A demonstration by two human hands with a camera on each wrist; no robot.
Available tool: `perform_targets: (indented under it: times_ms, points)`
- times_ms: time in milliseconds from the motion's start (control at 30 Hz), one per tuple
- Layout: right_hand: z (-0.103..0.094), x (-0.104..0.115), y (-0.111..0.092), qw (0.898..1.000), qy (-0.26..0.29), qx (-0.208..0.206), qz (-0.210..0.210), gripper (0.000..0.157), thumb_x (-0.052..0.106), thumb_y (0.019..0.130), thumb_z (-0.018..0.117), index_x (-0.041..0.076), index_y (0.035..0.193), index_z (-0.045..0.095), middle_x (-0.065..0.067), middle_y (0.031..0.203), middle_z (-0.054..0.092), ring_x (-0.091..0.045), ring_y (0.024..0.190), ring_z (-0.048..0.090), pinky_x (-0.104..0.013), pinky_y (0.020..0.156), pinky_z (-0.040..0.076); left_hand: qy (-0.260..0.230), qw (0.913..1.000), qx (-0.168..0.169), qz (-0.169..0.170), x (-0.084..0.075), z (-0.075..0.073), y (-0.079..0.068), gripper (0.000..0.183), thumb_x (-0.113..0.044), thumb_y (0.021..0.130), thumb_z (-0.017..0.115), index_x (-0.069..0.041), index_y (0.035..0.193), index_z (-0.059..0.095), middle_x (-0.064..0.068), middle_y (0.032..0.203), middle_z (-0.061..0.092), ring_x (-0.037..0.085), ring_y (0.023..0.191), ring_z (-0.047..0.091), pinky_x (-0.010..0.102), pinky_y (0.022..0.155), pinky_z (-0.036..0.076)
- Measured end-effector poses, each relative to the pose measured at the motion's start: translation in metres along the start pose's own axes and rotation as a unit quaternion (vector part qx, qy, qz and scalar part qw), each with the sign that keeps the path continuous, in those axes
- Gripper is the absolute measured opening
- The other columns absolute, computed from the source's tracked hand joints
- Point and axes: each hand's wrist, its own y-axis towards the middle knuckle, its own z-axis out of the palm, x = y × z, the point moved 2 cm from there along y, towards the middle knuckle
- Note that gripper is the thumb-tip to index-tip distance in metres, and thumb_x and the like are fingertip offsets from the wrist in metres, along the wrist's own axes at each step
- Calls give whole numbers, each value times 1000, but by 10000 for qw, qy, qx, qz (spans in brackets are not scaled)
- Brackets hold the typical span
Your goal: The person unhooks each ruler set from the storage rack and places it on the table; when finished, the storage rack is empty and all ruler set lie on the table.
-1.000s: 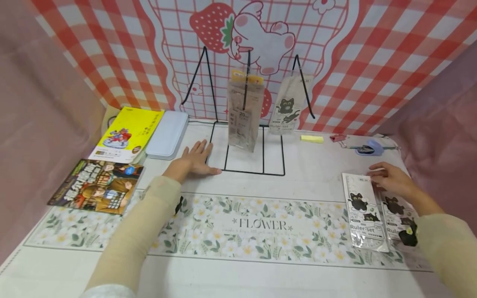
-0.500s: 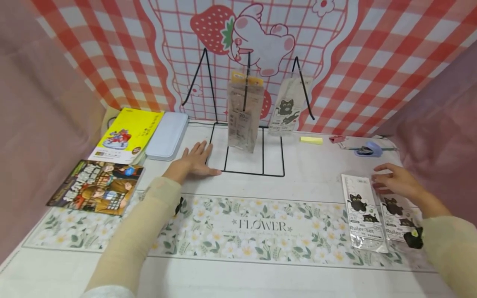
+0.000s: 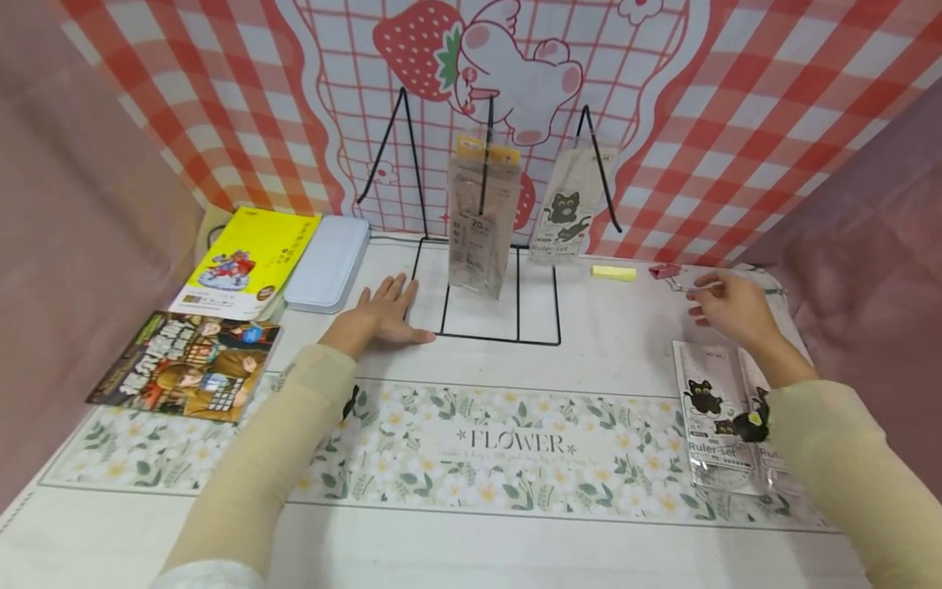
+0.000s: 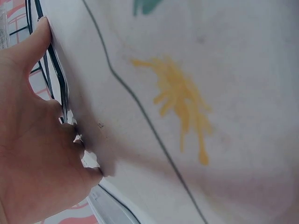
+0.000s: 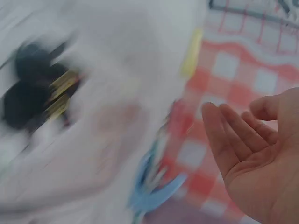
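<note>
My left hand (image 3: 379,319) rests spread on the table, its thumb at the base of a black wire rack (image 3: 518,298). From the rack's arms hang a clear-fronted pack with a yellow top (image 3: 478,245) and a ruler-set pack with black cats (image 3: 562,209). My right hand (image 3: 736,312) is over the back right of the table, fingers loosely bent and holding nothing in the right wrist view. It hides a light blue object (image 5: 161,193) from the head view. Nearer me lie two ruler-set packs (image 3: 710,417), one partly behind my right sleeve.
At left are a yellow booklet (image 3: 257,249), a pale blue case (image 3: 328,263) and a dark illustrated booklet (image 3: 187,366). A yellow strip (image 3: 614,272) and a red binder clip (image 3: 665,271) lie at the back. A red checked cloth (image 3: 250,106) stands behind.
My right hand has moved away from the ruler-set packs, back and left, and now covers the light blue object. My left hand has stayed in place.
</note>
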Motion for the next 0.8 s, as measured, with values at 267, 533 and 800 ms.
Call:
perform_targets:
  times_ms: [267, 533, 800]
  points:
    - [8, 91, 36, 9920, 945, -644, -539, 58, 39, 98, 51, 17, 148, 32, -14, 145, 51, -12, 104, 67, -24, 80, 60, -47, 10000, 20, -2, 1, 0, 1, 108, -70, 85, 52, -15, 156, -8, 11, 164, -18, 32, 154, -13, 58, 124, -6]
    - [9, 150, 65, 9732, 1706, -983, -1188, 72, 26, 95, 59, 20, 154, 17, -7, 160, 25, -27, 143, 37, -50, 110, 44, -82, 10000, -16, -33, 1, -1, -1, 109, -71, 84, 53, -16, 156, -7, 10, 164, -17, 32, 154, -13, 57, 124, -6]
    - [7, 177, 79, 9490, 2119, -1423, -1853, 56, 11, 96, 55, 19, 147, 35, -17, 141, 50, -25, 122, 54, -35, 104, 50, -52, 10000, -9, 7, 1, 0, 1, 109, -71, 84, 52, -16, 156, -8, 10, 164, -18, 32, 153, -13, 58, 124, -6]
